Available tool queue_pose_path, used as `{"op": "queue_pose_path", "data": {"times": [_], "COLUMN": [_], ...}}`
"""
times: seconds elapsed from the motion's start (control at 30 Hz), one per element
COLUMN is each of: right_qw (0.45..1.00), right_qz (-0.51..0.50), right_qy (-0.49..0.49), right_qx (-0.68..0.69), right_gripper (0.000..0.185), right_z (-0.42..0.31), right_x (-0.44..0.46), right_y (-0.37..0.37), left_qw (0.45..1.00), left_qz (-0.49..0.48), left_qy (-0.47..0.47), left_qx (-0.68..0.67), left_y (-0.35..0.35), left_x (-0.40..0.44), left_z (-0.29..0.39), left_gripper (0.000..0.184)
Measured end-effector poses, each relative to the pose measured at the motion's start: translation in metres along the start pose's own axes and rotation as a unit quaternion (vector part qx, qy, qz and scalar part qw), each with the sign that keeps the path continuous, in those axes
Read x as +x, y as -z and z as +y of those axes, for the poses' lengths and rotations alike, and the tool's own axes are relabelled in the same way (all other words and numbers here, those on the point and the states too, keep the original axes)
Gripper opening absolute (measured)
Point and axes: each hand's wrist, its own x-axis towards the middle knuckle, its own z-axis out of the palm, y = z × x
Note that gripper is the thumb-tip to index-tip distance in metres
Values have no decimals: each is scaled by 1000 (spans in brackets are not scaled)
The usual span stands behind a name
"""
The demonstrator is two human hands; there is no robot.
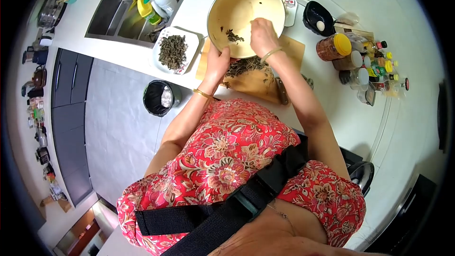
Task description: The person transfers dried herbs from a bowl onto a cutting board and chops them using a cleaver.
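A large cream-coloured bowl [241, 7] is tilted above the wooden cutting board [294, 57], with a small clump of dark chopped greens [233, 36] inside. My left hand [219, 64] grips the bowl's near rim. Inside the bowl's right part, my right hand [263, 37] is closed; what its fingers hold, if anything, is hidden. More dark shredded greens [244, 68] lie on the board under the bowl. A knife [282, 91] rests at the board's right side. To the left, a white square plate [193, 42] holds a pile of chopped dark greens [173, 52].
A sink [113, 12] with spray and pump bottles is at the upper left. On the right stand several jars and bottles [334, 47] and a black bowl [313, 14] with an egg. A lined bin [154, 99] is on the floor at the left.
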Motion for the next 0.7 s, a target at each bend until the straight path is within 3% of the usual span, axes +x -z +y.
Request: {"op": "queue_pose_path", "data": {"times": [0.07, 0.2, 0.23, 0.27, 0.33, 0.4, 0.47, 0.6, 0.7], "right_qw": [987, 962, 962, 962, 970, 967, 942, 968, 958], "right_qz": [-118, -134, -100, -102, -33, -92, -232, -113, -202], "right_qy": [-2, -19, 21, 24, 129, 139, 103, 115, 118], "right_qx": [107, 238, 252, 253, 205, 191, 221, 191, 164], "right_gripper": [23, 22, 22, 22, 23, 23, 23, 27, 28], "right_z": [-11, -17, -14, -16, -26, -26, -23, -21, -39], "right_x": [-1, 5, 7, 8, 11, 15, 17, 25, 23], "right_y": [1, 5, 4, 0, -7, -3, 0, -12, -25], "left_qw": [999, 999, 999, 999, 1000, 1000, 1000, 999, 996], "left_qz": [-16, -4, -5, -2, -3, 7, 13, 52, 83], "left_qy": [-23, 32, 34, 34, 9, 2, 20, 7, -21], "left_qx": [20, -20, -18, -19, -14, 9, 8, 11, 16], "left_y": [2, 5, 3, 3, 3, 8, 21, 31, 38], "left_x": [1, -6, -6, -6, -6, -8, -7, -10, -13], "left_z": [-4, 4, 5, 6, 9, 10, 4, 6, 5], "left_gripper": [35, 38, 38, 38, 37, 37, 37, 34, 33]}}
